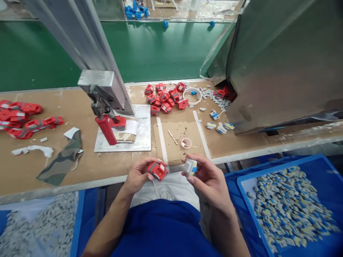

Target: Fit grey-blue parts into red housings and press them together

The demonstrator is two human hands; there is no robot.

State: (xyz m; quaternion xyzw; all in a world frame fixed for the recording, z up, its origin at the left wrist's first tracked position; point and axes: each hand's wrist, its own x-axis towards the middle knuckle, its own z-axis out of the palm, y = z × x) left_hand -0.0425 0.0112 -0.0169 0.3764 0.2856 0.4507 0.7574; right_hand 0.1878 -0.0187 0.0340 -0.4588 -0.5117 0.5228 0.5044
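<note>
My left hand (138, 175) is closed round a red plastic toy part (157, 171) with grey trim, held over the bench's front edge. Between the thumb and fingers of my right hand (210, 180) is a small grey plastic piece (190, 167) with blue and yellow patches. The two parts are apart, at about the same height. Just beyond them on the bench stand a small round cup (185, 143) with a thin stick across it and a cream-coloured stick (173, 137). Several red parts (164, 97) like the held one lie heaped farther back.
A clamp press with a red handle (106, 129) stands left of centre on a metal plate (142, 128). More red parts (18, 117) lie far left. Blue trays of grey pieces (292, 207) flank me. A metal housing (284, 71) bounds the right; a green belt (166, 53) runs behind.
</note>
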